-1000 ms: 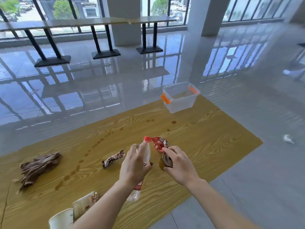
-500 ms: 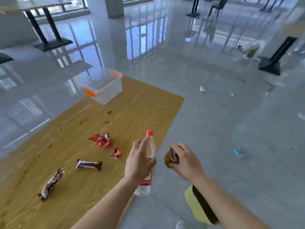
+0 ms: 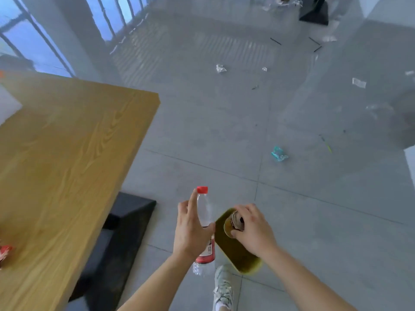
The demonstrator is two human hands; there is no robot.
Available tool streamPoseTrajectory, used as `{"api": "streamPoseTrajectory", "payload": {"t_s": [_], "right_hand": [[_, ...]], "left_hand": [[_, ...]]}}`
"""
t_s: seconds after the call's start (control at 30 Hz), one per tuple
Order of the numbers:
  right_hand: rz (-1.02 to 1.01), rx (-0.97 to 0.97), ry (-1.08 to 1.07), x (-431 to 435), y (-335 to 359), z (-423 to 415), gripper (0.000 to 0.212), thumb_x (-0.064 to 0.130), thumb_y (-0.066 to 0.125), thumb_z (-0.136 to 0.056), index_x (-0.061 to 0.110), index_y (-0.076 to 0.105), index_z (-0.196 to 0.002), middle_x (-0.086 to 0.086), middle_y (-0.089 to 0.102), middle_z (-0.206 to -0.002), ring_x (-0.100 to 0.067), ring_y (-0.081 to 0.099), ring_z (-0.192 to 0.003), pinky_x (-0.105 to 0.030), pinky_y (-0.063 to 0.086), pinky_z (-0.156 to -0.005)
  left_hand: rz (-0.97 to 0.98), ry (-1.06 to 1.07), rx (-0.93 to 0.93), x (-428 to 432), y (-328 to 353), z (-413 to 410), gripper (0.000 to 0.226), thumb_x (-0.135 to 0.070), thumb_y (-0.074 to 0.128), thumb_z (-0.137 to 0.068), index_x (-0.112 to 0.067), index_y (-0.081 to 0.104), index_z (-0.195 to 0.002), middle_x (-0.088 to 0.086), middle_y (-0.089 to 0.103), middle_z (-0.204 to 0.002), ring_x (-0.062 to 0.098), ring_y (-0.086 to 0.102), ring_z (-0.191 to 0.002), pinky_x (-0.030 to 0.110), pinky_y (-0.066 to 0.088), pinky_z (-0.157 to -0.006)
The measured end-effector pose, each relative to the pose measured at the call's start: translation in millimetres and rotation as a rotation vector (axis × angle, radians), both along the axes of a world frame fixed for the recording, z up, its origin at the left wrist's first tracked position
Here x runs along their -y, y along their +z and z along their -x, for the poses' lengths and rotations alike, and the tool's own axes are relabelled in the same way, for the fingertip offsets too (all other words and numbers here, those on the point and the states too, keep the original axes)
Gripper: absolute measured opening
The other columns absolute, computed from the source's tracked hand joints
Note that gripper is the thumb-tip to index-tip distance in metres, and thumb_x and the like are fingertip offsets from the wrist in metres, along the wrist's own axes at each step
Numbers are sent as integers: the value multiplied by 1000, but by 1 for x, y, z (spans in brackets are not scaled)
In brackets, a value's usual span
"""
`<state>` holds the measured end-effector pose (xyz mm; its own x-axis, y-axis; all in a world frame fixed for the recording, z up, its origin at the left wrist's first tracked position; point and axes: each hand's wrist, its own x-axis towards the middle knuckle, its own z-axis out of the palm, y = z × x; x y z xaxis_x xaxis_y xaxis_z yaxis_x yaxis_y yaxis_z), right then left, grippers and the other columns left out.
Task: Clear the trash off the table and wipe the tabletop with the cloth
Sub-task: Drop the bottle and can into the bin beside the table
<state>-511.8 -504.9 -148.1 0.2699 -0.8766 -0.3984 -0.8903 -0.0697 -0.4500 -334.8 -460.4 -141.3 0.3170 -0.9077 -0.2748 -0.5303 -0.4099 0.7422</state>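
My left hand [image 3: 190, 230] grips a clear plastic bottle [image 3: 204, 212] with a red cap and red label, held upright over the floor. My right hand [image 3: 251, 230] holds a brown can [image 3: 232, 223] by its top, right above the open mouth of a yellow-green bin [image 3: 238, 254] standing on the floor. The wooden table [image 3: 67, 164] lies to the left, with a red wrapper [image 3: 4, 252] at the left edge of view. The cloth is out of view.
The table's black base [image 3: 116, 243] sits on the floor under the table's near edge. My shoe [image 3: 223, 286] is beside the bin. Scraps of litter lie on the grey tiles, among them a teal wrapper [image 3: 278, 153] and a white piece [image 3: 220, 68].
My view has swung right, away from the table to the floor. Both hands carried the bottle and can off the tabletop and now hover over the bin.
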Motion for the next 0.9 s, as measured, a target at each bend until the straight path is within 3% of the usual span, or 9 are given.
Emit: {"api": "streamPoseTrajectory", "payload": {"t_s": [0.07, 0.13, 0.2, 0.3, 0.37, 0.47, 0.6, 0.73, 0.9], "right_hand": [[-63, -24, -18, 8, -43, 23, 72, 41, 73, -82, 37, 36, -143, 6, 40, -134, -18, 48, -122, -33, 47, -98], [-112, -60, -29, 12, -88, 43, 73, 44, 71, -82, 37, 35, -144, 6, 40, -129, -18, 51, -117, -33, 48, -96], [-157, -83, -49, 15, -134, 58, 72, 42, 71, -82, 35, 35, -145, 5, 39, -125, -18, 50, -114, -33, 48, -97], [-197, -100, -105, 17, -201, 77, 71, 35, 72, -83, 30, 37, -145, 3, 39, -126, -19, 48, -116, -33, 45, -101], [-214, -111, -156, 19, -241, 87, 71, 32, 73, -83, 29, 38, -144, 2, 39, -127, -19, 47, -118, -33, 44, -103], [-224, -158, -164, 23, -295, 97, 69, 32, 72, -84, 30, 38, -143, 2, 38, -131, -20, 47, -119, -32, 45, -102], [-237, -219, -47, 23, -351, 103, 61, 30, 64, -91, 33, 33, -143, 0, 33, -142, -22, 40, -128, -33, 45, -102], [-288, -302, 128, 18, -386, 100, 42, 22, 54, -96, 28, 39, -135, -6, 35, -144, -30, 41, -126, -38, 50, -95], [-373, -377, 147, 19, -415, 105, 45, 16, 50, -96, 25, 39, -138, -11, 34, -147, -35, 38, -131, -42, 51, -94]], "left_hand": [[-60, 4, -45, 17, -43, 25, 95, -29, 77, -81, -44, 11, -149, -4, 32, -138, 6, 44, -94, 4, 34, -57], [-113, 42, -107, 30, -88, 49, 96, -24, 80, -77, -46, 17, -146, -7, 35, -129, 2, 48, -89, 6, 37, -51], [-161, 101, -163, 39, -134, 69, 96, -21, 83, -73, -44, 23, -145, -9, 37, -122, 3, 49, -93, 8, 39, -59], [-212, 190, -244, 50, -206, 94, 93, -20, 84, -65, -44, 33, -139, -10, 41, -112, 10, 55, -99, 29, 53, -75], [-248, 220, -293, 57, -247, 109, 93, -19, 84, -63, -45, 34, -136, -10, 39, -109, 11, 56, -97, 36, 57, -77], [-277, 223, -211, 65, -303, 127, 89, -22, 84, -65, -39, 34, -137, -8, 39, -113, 14, 54, -100, 34, 54, -79], [-269, 120, -86, 59, -364, 144, 85, -24, 78, -77, -36, 28, -144, -9, 35, -123, 11, 47, -103, 13, 38, -74], [-337, 50, -28, 49, -402, 156, 91, -36, 77, -79, -33, 20, -149, -5, 34, -128, 16, 50, -109, 21, 45, -86], [-518, 161, -24, 50, -429, 164, 92, -38, 73, -81, -33, 14, -151, 6, 34, -137, 31, 54, -114, 43, 50, -94]]}}
